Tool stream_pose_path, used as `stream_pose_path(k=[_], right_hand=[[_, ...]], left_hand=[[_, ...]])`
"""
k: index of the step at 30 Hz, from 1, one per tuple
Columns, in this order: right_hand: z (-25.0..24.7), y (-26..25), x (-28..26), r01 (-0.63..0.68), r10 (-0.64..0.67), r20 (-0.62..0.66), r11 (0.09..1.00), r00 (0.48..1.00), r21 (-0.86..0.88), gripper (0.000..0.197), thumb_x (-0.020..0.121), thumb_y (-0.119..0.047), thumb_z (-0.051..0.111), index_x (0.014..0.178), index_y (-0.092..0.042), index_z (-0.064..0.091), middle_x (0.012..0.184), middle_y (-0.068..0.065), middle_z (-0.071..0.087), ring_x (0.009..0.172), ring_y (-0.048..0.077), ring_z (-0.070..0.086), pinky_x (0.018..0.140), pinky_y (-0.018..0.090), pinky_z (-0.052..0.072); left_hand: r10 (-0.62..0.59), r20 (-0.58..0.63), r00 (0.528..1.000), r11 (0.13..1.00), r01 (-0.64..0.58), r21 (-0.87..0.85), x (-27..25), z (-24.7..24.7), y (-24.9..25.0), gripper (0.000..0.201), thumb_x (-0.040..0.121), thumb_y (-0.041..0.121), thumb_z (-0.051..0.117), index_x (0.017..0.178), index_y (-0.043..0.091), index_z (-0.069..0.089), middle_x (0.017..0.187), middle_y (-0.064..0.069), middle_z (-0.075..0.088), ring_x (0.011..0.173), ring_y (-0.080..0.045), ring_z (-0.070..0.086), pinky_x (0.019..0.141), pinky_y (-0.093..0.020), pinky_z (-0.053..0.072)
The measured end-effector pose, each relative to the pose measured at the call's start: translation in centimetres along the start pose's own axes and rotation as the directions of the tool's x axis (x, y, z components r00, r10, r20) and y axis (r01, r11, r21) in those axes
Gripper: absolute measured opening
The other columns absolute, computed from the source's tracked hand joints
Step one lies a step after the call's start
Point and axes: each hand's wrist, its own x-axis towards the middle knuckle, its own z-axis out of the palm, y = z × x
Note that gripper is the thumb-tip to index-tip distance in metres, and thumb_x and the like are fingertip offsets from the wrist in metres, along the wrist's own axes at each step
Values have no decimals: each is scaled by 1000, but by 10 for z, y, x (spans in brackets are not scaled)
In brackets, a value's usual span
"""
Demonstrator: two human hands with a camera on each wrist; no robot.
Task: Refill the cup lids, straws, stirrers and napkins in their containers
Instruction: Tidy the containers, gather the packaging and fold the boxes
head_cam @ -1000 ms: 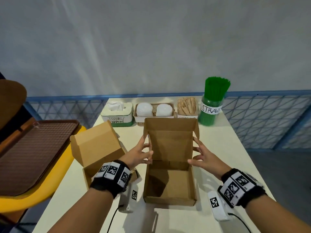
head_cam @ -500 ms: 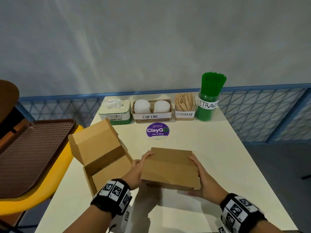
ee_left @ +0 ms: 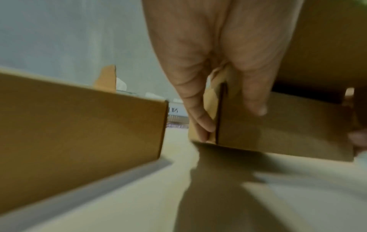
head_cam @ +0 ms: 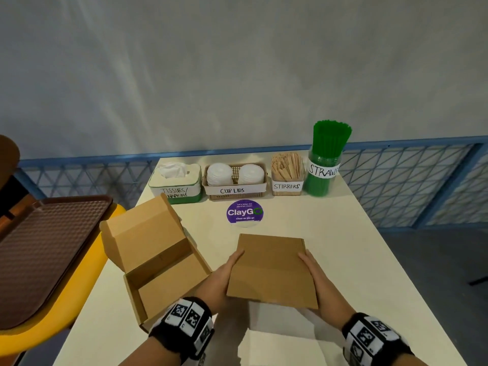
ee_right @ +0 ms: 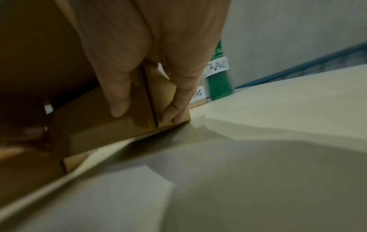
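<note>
Both hands' grip, left hand (head_cam: pixel 224 276) and right hand (head_cam: pixel 315 273), clasping closed cardboard box (head_cam: pixel 272 270); green straws (head_cam: pixel 331 140) upright in labelled jar (head_cam: pixel 320 178).

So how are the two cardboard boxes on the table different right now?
The left box stands open, lid up, showing no contents; the right box has its lid down. Nobody touches the left box; the left hand and right hand hold the right box's sides. Both are plain brown cardboard.

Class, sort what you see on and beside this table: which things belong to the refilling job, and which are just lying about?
Job:
tissue box
cup lids basket
stirrers holder
straws jar
closed carton, held between left hand and right hand
open carton

Lying about:
purple sticker
brown tray
yellow chair
</note>
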Motion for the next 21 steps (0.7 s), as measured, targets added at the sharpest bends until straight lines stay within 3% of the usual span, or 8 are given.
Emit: stream_pose_path(k=[2,4,6,8,9,11,14,21], right_hand=[[-18,-11,10,-30,30,-64,1000,997,3,87,77,-16,76,142,-28,20,148,-9,24,130,8,36,98,7,35],[-35,-21,25,-95,96,-97,995,991,19,78,75,-18,77,139,-23,31,133,-6,42,116,11,47,88,12,41],[-47,-28,42,-135,137,-81,990,987,33,70,75,-22,77,134,-21,38,123,-4,51,111,11,51,82,10,42],[-54,-31,56,-145,144,-96,989,985,-1,59,76,-21,76,125,-21,43,116,-2,56,102,10,54,67,2,41],[-55,-31,60,-148,144,-129,989,981,-14,59,76,-18,76,125,-20,44,116,0,56,101,11,53,65,2,41],[-53,-28,67,-161,152,-204,987,967,-27,71,74,-10,77,134,-12,39,124,5,51,110,15,50,82,11,43],[-49,-30,71,-196,176,-295,980,939,-39,84,69,-11,80,139,-11,34,133,12,45,122,24,47,103,29,38],[-67,-43,86,-273,246,-180,952,952,-141,102,38,-56,79,127,-15,50,119,3,57,110,19,57,93,30,48]], left_hand=[[4,-93,996,1000,-1,28,14,-17,12,75,82,17,69,142,29,26,132,-4,49,119,-22,51,99,-28,42],[-18,-99,995,997,26,75,32,-35,26,59,83,16,68,134,24,40,121,-10,56,94,-26,61,82,-31,52],[-52,-107,993,997,58,51,48,-45,36,51,81,14,70,127,18,49,109,-10,60,62,-19,61,61,-25,56],[-81,-151,985,996,85,22,59,-47,42,47,79,10,71,123,15,54,102,-8,61,51,-11,56,51,-17,52],[-85,-180,980,996,91,26,63,-44,44,48,78,9,71,123,14,55,102,-9,60,55,-13,57,52,-17,52],[-99,-247,964,991,117,62,71,-36,44,52,77,7,71,126,12,54,110,-13,55,83,-26,62,73,-29,55],[-148,-371,917,978,190,81,79,-32,49,51,80,3,63,129,11,51,120,-17,49,111,-33,52,99,-32,41],[-210,-296,932,935,280,220,97,-65,79,21,86,17,57,99,3,65,99,-14,69,96,-29,64,83,-31,51]])
